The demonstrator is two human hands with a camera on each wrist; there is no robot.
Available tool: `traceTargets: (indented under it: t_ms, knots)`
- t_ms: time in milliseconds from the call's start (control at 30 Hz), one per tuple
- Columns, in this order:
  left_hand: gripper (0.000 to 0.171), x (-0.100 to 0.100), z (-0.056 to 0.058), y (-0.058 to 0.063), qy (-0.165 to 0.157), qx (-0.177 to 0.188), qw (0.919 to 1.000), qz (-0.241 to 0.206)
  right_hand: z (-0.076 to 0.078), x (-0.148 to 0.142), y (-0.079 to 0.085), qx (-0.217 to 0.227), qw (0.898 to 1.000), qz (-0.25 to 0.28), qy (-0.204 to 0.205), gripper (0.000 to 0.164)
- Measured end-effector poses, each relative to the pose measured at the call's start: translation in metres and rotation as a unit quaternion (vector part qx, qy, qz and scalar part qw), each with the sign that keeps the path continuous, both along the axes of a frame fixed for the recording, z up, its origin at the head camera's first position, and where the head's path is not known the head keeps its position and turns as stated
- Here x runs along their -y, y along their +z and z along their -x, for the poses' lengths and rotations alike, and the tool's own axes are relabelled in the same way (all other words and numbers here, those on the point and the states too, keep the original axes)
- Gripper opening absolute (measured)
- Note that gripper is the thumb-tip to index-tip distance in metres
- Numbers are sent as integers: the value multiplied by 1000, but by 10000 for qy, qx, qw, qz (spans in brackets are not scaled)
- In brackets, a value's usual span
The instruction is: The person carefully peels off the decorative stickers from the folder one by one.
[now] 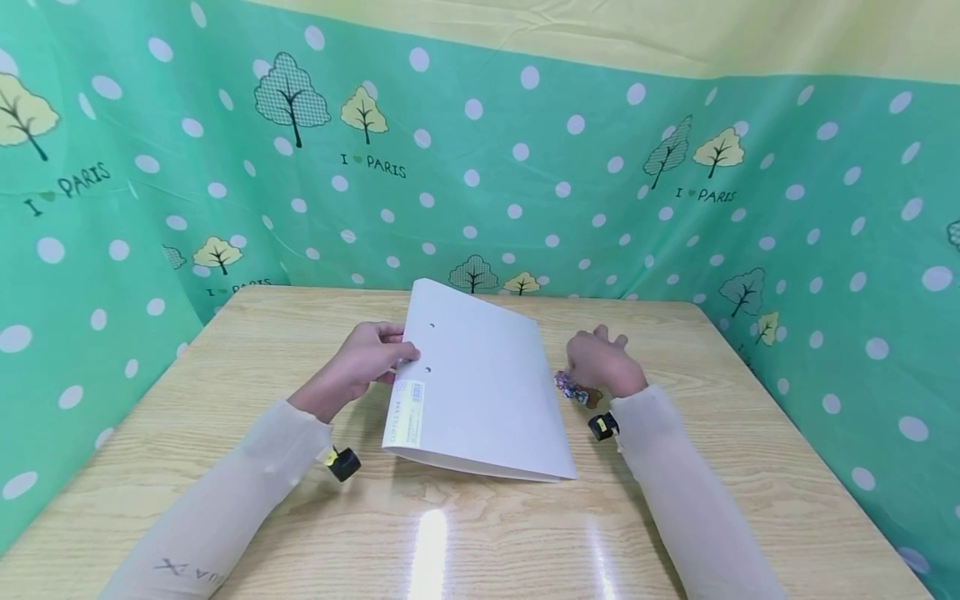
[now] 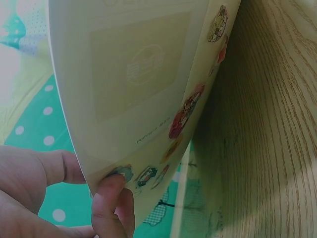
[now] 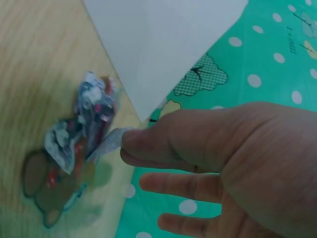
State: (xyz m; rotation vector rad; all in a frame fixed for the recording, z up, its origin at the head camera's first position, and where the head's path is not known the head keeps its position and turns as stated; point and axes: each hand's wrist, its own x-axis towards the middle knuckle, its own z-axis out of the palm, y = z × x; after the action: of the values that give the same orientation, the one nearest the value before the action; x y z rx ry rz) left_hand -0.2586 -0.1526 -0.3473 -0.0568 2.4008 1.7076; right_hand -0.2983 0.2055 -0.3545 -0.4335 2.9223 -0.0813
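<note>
A white clip file folder (image 1: 487, 375) stands tilted over the middle of the table. My left hand (image 1: 367, 358) grips its left edge, thumb on the outer face and fingers behind. Colourful stickers (image 2: 186, 113) line the edge of the folder's other side in the left wrist view. To the right of the folder, my right hand (image 1: 603, 364) pinches a small translucent piece of film (image 3: 110, 142) between thumb and finger. Just beyond that film are crumpled, shiny patterned scraps (image 3: 95, 106). A brown bear sticker (image 3: 52, 193) lies beside them, partly overlapped by the scraps.
The wooden table (image 1: 262, 350) carries all of this. A green dotted curtain (image 1: 487, 167) hangs behind the table and along both sides. A small black wrist camera (image 1: 344, 464) is strapped at the left cuff, another (image 1: 602, 426) at the right.
</note>
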Motion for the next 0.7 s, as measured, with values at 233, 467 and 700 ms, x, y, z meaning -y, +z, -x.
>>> traceTargets:
  t_ms: [233,467,700]
  knots:
    - [58,0,1,0,7,4,10000,24,2,4,-4,66,10000,-30,8,46]
    - [59,0,0,0,2,16,10000,63,0,3,-2,109,9997,192,-47,46]
    - [60,1,1,0,19,27,10000,39,-1,6,2,-151,9995,266,-9,31]
